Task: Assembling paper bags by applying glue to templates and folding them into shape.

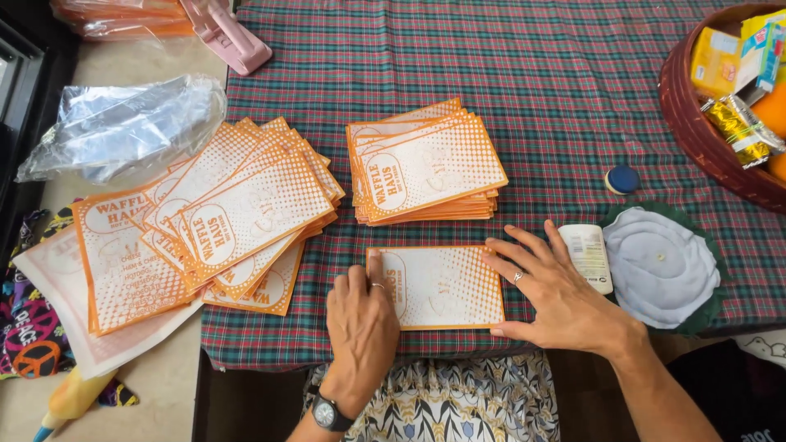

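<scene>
Both our hands lie flat and open on one orange-and-white card (442, 286) at the table's near edge: left hand (360, 323) on its left end, right hand (557, 290) on its right. We judge it thin, light, slightly stiff, best pinched at an edge. Beyond our fingers sits a neat stack (426, 168); a fanned pile (237, 209) spreads left. Bare checked cloth (557, 106) lies beyond.

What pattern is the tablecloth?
Red and green plaid tablecloth, clearest in the head view.
</scene>
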